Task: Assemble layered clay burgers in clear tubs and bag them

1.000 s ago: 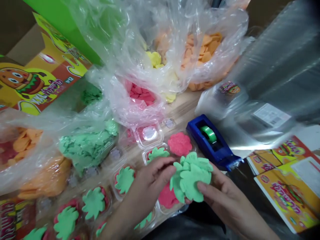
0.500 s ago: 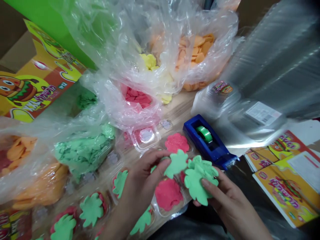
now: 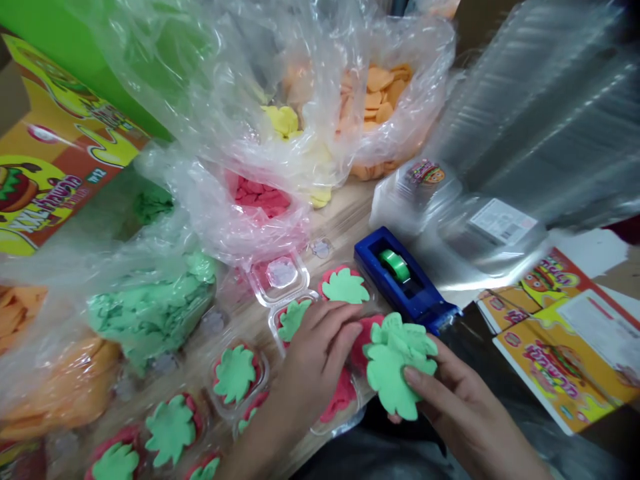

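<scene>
My right hand (image 3: 453, 403) is closed on a small stack of green leaf-shaped pieces (image 3: 397, 363), thumb on top. My left hand (image 3: 317, 360) hovers over the clear plastic cups, fingers stretched toward the stack and a pink piece (image 3: 361, 333) in a cup below; it holds nothing. Just beyond its fingertips a green leaf piece (image 3: 345, 287) lies on a pink piece in the far cup. Several more clear cups (image 3: 235, 373) with green on pink run to the lower left.
A blue tape dispenser (image 3: 403, 280) with green tape sits right of the cups. Plastic bags hold green pieces (image 3: 150, 310), pink pieces (image 3: 260, 197), yellow pieces (image 3: 283, 120) and orange pieces (image 3: 375, 97). Printed cartons (image 3: 555, 340) lie right; stacked clear lids (image 3: 540, 127) behind.
My left hand took one green leaf from the stack, laid it on the pink piece in the far cup, and came back toward the stack. The view shifted slightly.
</scene>
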The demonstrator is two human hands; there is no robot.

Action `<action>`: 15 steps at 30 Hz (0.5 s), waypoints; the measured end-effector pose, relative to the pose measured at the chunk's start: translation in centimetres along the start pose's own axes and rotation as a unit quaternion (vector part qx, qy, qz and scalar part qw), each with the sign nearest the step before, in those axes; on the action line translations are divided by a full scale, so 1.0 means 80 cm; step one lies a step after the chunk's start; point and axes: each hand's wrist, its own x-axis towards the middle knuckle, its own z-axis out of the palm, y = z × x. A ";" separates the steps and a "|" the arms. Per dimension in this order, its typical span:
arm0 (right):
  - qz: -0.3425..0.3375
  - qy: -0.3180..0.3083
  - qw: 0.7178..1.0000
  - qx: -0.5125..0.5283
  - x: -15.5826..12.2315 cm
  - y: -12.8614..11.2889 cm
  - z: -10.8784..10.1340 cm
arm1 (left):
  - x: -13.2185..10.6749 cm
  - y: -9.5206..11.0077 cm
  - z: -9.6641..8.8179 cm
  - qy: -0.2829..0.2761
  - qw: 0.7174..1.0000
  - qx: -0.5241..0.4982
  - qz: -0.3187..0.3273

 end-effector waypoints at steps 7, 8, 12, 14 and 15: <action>-0.037 -0.053 0.983 -0.171 0.003 -0.006 -0.002 | -0.029 0.023 -0.018 -0.023 0.934 -0.250 -0.255; -0.048 -0.043 0.978 -0.199 0.003 -0.008 -0.005 | -0.036 0.019 -0.022 0.027 0.930 -0.254 -0.265; -0.107 0.041 0.942 -0.314 -0.001 -0.018 -0.027 | -0.068 0.001 -0.045 0.112 0.917 -0.242 -0.298; -0.133 0.084 0.917 -0.366 -0.004 -0.020 -0.038 | -0.082 -0.006 -0.048 0.029 0.921 -0.230 -0.313; -0.142 0.100 0.907 -0.383 -0.004 -0.020 -0.041 | -0.088 -0.009 -0.046 -0.020 0.925 -0.213 -0.314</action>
